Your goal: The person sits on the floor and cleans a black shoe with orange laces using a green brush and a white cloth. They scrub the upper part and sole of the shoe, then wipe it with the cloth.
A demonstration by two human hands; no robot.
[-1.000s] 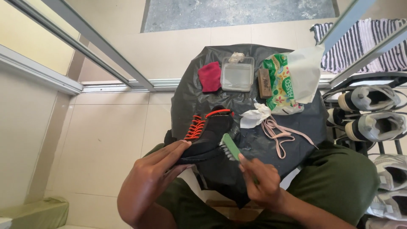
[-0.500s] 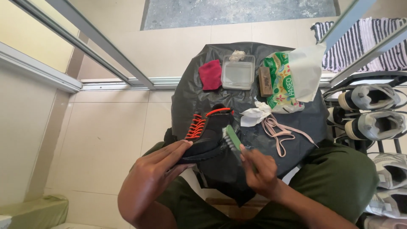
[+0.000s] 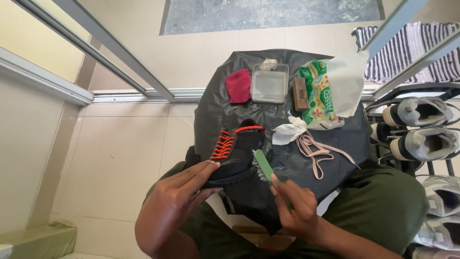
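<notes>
You are mid-scrub: your left hand [image 3: 189, 184] clasps the black shoe [image 3: 235, 156] over your lap while your right hand [image 3: 294, 208] pinches the green brush [image 3: 263, 165] against its right side, needing short firm strokes.

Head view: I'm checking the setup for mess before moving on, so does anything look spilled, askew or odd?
Mostly tidy. A pink lace lies loose and tangled on the black sheet, apart from any shoe. A crumpled tissue sits beside it. The left hand steadies the black shoe; the right hand holds a green brush against it.
</notes>
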